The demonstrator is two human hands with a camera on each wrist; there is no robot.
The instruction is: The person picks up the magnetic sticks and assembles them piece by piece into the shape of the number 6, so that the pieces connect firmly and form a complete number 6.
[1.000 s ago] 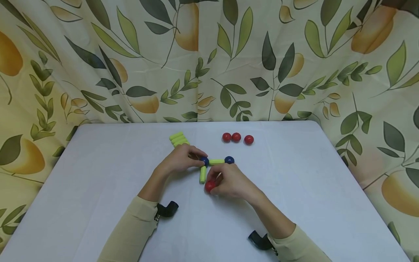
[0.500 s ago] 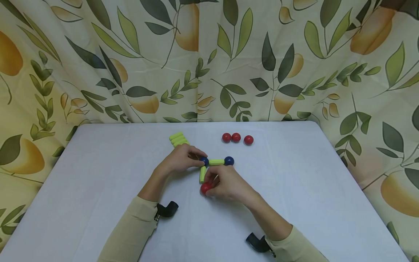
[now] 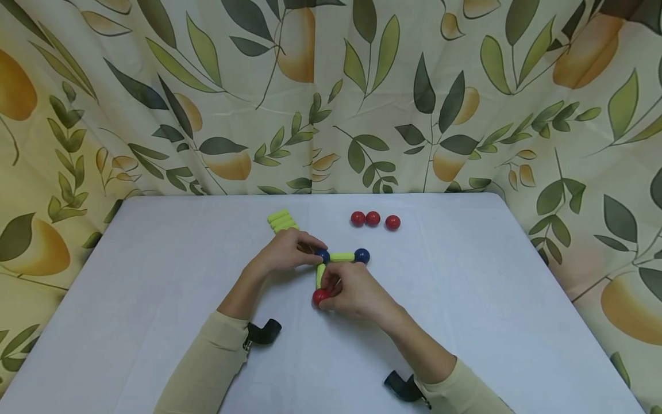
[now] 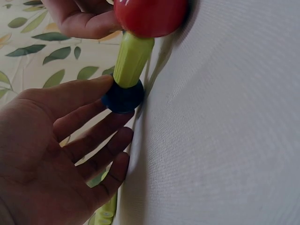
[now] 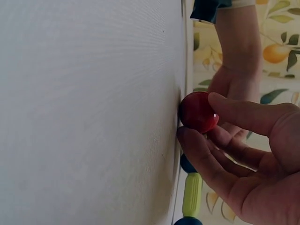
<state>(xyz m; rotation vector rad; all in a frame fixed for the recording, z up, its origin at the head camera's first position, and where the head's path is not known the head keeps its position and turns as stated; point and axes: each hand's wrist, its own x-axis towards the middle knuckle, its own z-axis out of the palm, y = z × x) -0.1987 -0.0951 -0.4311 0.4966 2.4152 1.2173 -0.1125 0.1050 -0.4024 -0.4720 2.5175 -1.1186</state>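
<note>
My left hand (image 3: 284, 251) pinches a blue ball (image 4: 123, 97) between thumb and fingers. From that ball one yellow-green rod (image 3: 342, 257) runs right to a second blue ball (image 3: 362, 256). Another yellow-green rod (image 4: 133, 61) points toward me, its near end at a red ball (image 3: 320, 297). The right hand (image 3: 359, 289) pinches this red ball with thumb and fingertips, down at the tabletop. In the left wrist view the red ball meets the rod's end; whether it is fixed on cannot be told.
Several loose yellow-green rods (image 3: 281, 219) lie side by side behind the left hand, partly covered by it. Three red balls (image 3: 372, 218) sit at the back of the white-covered table (image 3: 155, 276). A leaf-and-fruit patterned curtain (image 3: 362, 103) hangs behind.
My right hand has carried the red ball left, from beside the near rod to its end. The left hand has stayed on the blue ball.
</note>
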